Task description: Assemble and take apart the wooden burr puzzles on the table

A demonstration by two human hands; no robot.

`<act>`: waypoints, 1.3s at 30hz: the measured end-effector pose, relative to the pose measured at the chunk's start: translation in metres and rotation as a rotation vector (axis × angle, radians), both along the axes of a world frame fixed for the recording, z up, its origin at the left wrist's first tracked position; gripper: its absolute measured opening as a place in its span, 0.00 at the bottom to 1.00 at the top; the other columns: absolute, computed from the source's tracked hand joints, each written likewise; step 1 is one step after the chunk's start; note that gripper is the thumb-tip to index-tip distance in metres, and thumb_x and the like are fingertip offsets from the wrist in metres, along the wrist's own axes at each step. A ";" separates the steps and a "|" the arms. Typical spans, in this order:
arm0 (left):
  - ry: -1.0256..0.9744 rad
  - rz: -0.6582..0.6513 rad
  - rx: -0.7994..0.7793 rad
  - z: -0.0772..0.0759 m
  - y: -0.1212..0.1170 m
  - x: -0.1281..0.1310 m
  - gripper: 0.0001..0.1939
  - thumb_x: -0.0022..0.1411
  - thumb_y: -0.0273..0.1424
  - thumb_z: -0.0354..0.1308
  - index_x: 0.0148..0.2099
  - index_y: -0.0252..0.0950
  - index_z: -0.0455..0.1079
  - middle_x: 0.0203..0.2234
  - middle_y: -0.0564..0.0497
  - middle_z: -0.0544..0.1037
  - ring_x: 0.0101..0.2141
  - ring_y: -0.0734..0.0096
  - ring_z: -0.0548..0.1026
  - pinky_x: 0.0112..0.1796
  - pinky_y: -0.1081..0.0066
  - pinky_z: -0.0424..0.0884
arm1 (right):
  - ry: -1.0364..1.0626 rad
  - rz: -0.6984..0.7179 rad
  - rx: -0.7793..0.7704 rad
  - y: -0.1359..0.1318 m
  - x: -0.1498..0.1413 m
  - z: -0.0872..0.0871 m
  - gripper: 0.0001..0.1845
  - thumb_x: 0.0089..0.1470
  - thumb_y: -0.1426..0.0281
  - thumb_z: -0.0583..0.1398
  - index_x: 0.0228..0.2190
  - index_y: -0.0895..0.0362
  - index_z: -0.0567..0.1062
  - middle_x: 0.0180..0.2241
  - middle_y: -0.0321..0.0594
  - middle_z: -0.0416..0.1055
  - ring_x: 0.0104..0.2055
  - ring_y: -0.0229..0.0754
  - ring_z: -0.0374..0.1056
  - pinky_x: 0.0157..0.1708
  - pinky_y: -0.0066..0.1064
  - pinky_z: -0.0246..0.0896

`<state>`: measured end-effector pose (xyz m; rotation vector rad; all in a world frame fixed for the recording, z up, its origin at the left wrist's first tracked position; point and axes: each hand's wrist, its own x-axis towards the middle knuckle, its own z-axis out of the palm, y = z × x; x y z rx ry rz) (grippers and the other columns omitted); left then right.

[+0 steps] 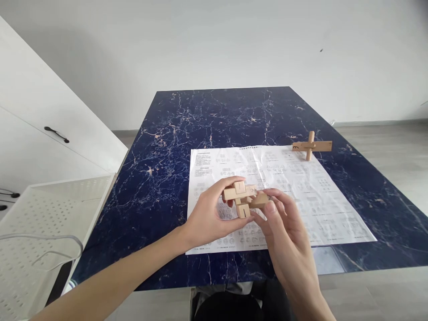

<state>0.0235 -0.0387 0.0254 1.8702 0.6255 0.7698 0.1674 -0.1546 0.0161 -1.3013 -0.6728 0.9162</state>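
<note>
A small wooden interlocking puzzle, made of several pale notched bars crossed together, is held above a printed instruction sheet. My left hand grips it from the left with thumb and fingers closed round the bars. My right hand pinches one bar at the puzzle's right side. A second wooden piece, two bars joined as a cross, stands on the sheet's far right corner, away from both hands.
The sheet lies on a dark blue marbled table. A white perforated rack with a wire loop sits at the left. White cabinets with a black handle stand behind it. Grey floor lies to the right.
</note>
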 end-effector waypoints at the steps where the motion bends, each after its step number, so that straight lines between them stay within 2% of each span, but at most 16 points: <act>1: 0.001 0.008 0.018 -0.001 0.000 0.000 0.33 0.62 0.37 0.76 0.64 0.43 0.67 0.54 0.46 0.81 0.52 0.53 0.80 0.51 0.55 0.79 | -0.025 -0.007 0.007 0.000 -0.002 0.000 0.13 0.72 0.54 0.62 0.54 0.42 0.77 0.61 0.42 0.74 0.65 0.56 0.72 0.62 0.55 0.73; 5: 0.003 0.011 0.094 -0.004 -0.001 0.000 0.33 0.62 0.36 0.75 0.64 0.44 0.67 0.53 0.47 0.81 0.50 0.56 0.81 0.50 0.57 0.79 | -0.161 -0.021 0.075 -0.001 -0.005 -0.001 0.12 0.71 0.58 0.64 0.53 0.43 0.79 0.65 0.43 0.70 0.70 0.58 0.65 0.68 0.59 0.66; 12: -0.024 -0.050 0.175 -0.008 -0.001 0.000 0.32 0.64 0.33 0.72 0.66 0.46 0.65 0.57 0.48 0.80 0.53 0.57 0.81 0.52 0.59 0.78 | -0.219 0.050 0.155 -0.003 -0.003 0.000 0.09 0.71 0.64 0.63 0.51 0.41 0.81 0.70 0.41 0.63 0.75 0.60 0.59 0.64 0.57 0.72; 16: -0.010 -0.053 0.171 -0.008 -0.002 0.000 0.33 0.64 0.35 0.73 0.67 0.47 0.65 0.55 0.48 0.80 0.52 0.56 0.81 0.52 0.57 0.78 | -0.246 0.077 0.169 -0.003 0.001 0.003 0.09 0.72 0.65 0.62 0.49 0.41 0.82 0.70 0.41 0.62 0.75 0.60 0.58 0.64 0.58 0.72; 20: 0.022 -0.057 0.168 -0.007 -0.001 -0.001 0.32 0.64 0.37 0.73 0.66 0.47 0.66 0.55 0.47 0.80 0.51 0.55 0.80 0.52 0.56 0.77 | -0.282 0.123 0.189 -0.002 0.006 0.003 0.12 0.72 0.67 0.62 0.51 0.40 0.82 0.69 0.40 0.63 0.76 0.58 0.56 0.63 0.54 0.75; 23: 0.031 -0.072 0.167 -0.007 0.000 -0.002 0.33 0.63 0.36 0.73 0.66 0.46 0.67 0.54 0.48 0.80 0.49 0.57 0.80 0.50 0.58 0.77 | -0.296 0.135 0.199 -0.002 0.009 0.002 0.12 0.72 0.67 0.62 0.51 0.40 0.83 0.68 0.41 0.65 0.76 0.57 0.56 0.61 0.52 0.76; 30: 0.060 -0.081 0.224 -0.012 0.001 -0.002 0.33 0.63 0.36 0.72 0.67 0.46 0.68 0.45 0.51 0.77 0.40 0.64 0.77 0.44 0.61 0.77 | -0.334 0.233 0.178 -0.002 0.011 0.001 0.14 0.71 0.66 0.64 0.53 0.41 0.84 0.70 0.42 0.65 0.76 0.60 0.56 0.62 0.51 0.74; 34: 0.049 -0.077 0.225 -0.011 0.001 -0.001 0.34 0.62 0.36 0.72 0.67 0.47 0.67 0.45 0.50 0.77 0.41 0.63 0.77 0.45 0.60 0.78 | -0.368 0.217 0.194 -0.001 0.011 0.000 0.14 0.72 0.65 0.63 0.54 0.42 0.84 0.70 0.43 0.66 0.76 0.60 0.57 0.64 0.53 0.72; 39: -0.052 -0.053 0.205 -0.009 0.000 0.000 0.36 0.59 0.35 0.77 0.66 0.46 0.70 0.51 0.47 0.75 0.48 0.59 0.77 0.50 0.57 0.79 | -0.376 0.186 0.170 -0.002 0.012 -0.003 0.18 0.77 0.61 0.56 0.60 0.40 0.80 0.69 0.39 0.68 0.74 0.57 0.61 0.70 0.57 0.63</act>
